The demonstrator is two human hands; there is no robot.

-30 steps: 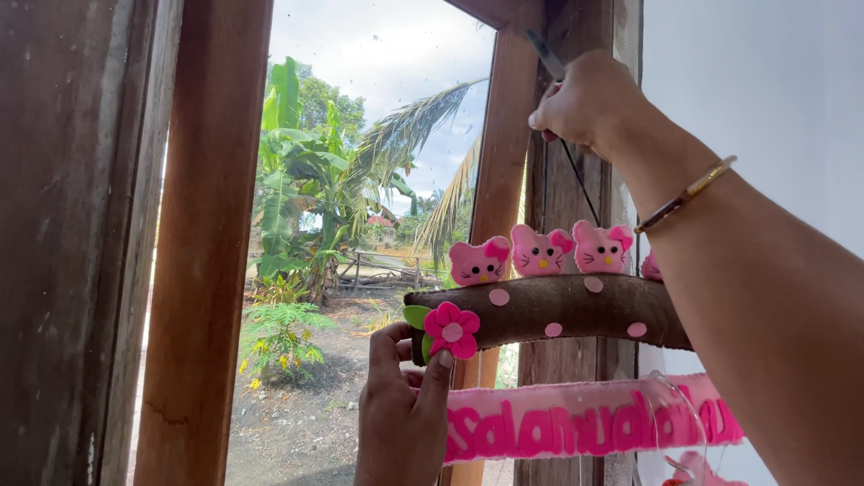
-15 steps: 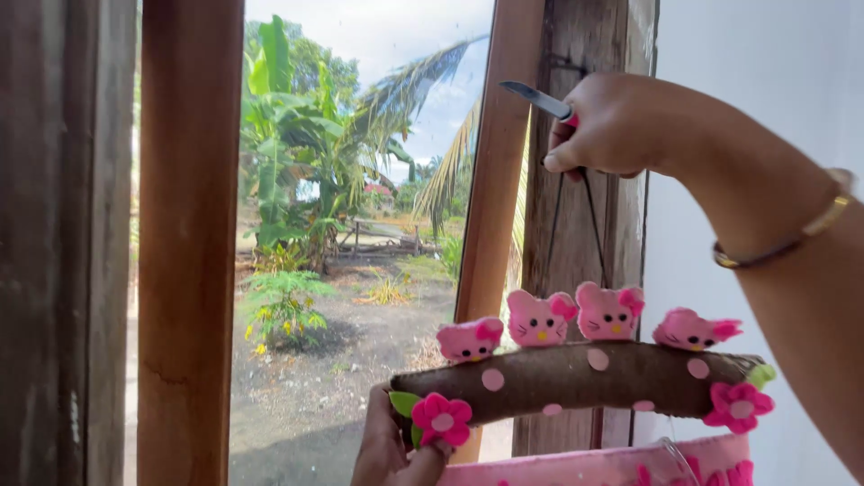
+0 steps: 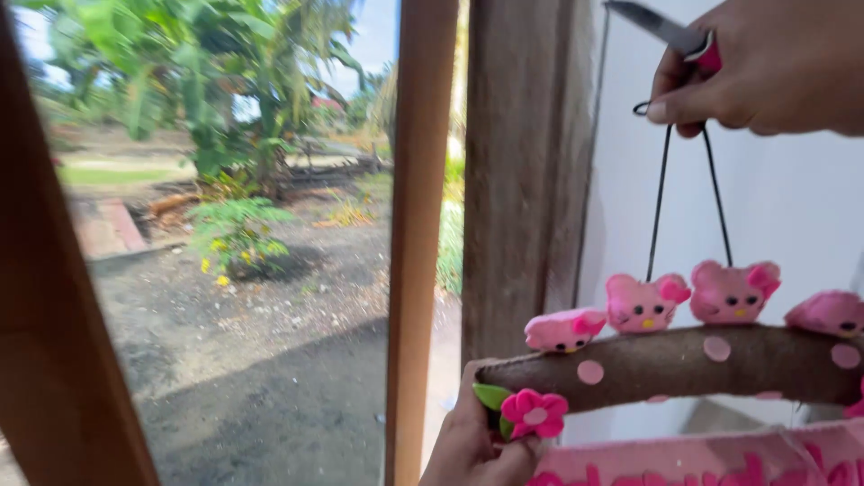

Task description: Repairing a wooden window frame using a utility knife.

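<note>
Beside the wooden window post (image 3: 526, 180), our left hand (image 3: 472, 441) grips the end of the brown felt branch hanging (image 3: 684, 364) to steady it, while our right hand (image 3: 765, 67), clenched around scissors (image 3: 666, 31), pinches its black cord (image 3: 661, 189) high against the white wall (image 3: 810, 207).

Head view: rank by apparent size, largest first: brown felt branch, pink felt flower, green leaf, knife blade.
1. brown felt branch
2. knife blade, though it sits nearer the camera and is partly cut off, so unsure
3. pink felt flower
4. green leaf
</note>
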